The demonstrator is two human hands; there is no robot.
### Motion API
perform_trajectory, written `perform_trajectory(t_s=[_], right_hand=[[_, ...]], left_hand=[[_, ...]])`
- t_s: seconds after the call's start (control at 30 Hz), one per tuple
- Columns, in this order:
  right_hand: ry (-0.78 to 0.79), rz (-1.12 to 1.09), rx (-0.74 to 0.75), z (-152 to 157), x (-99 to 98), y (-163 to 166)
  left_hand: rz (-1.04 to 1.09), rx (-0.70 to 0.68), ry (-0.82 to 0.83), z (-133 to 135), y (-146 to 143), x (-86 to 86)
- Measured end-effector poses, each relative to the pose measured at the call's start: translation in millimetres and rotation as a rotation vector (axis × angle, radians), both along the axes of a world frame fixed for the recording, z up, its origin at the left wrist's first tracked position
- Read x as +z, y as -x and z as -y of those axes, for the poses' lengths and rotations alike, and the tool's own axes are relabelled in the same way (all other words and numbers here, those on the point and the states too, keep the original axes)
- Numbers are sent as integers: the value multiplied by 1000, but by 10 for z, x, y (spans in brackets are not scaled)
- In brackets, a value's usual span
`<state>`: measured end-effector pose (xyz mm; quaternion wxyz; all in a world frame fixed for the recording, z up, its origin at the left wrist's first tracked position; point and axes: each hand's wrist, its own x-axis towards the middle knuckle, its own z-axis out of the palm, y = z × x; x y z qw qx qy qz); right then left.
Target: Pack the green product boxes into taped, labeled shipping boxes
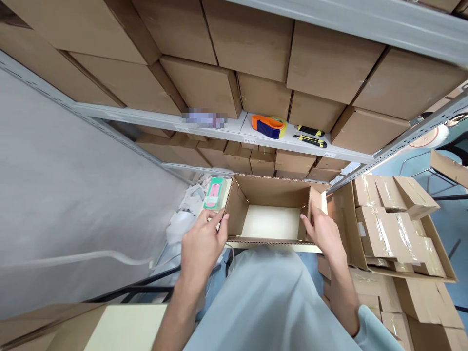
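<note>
An open, empty cardboard box [270, 195] rests in front of me at lap height, its flaps up. My left hand [203, 243] grips the box's left wall near the front corner, fingers curled over the edge. My right hand [323, 233] holds the right wall the same way. A green and pink packaged item [214, 193] lies just left of the box, beside my left hand.
Metal shelves stacked with cardboard boxes [204, 83] fill the view ahead. On a shelf ledge sit an orange and blue tape dispenser [269, 126] and two yellow-black utility knives [310, 136]. A large carton of taped small boxes [391, 229] stands at right. Crumpled white wrapping [183, 219] lies at left.
</note>
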<state>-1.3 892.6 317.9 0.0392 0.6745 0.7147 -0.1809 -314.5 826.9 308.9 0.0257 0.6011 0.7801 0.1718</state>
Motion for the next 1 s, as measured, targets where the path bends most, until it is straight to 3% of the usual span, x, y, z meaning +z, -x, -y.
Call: perform_trajectory(t_s=[0.2, 0.4, 0.63, 0.77, 1.0], right_hand=[[50, 40, 18, -21, 79, 38], [61, 22, 19, -67, 39, 35], [126, 132, 164, -181, 192, 79], [54, 143, 287, -453, 277, 140], [-165, 191, 204, -1201, 202, 219]], left_hand=[[-82, -99, 83, -85, 1, 48], [47, -137, 40, -78, 111, -26], [139, -46, -102, -45, 124, -117], [111, -25, -109, -62, 97, -128], [73, -4, -85, -23, 76, -103]])
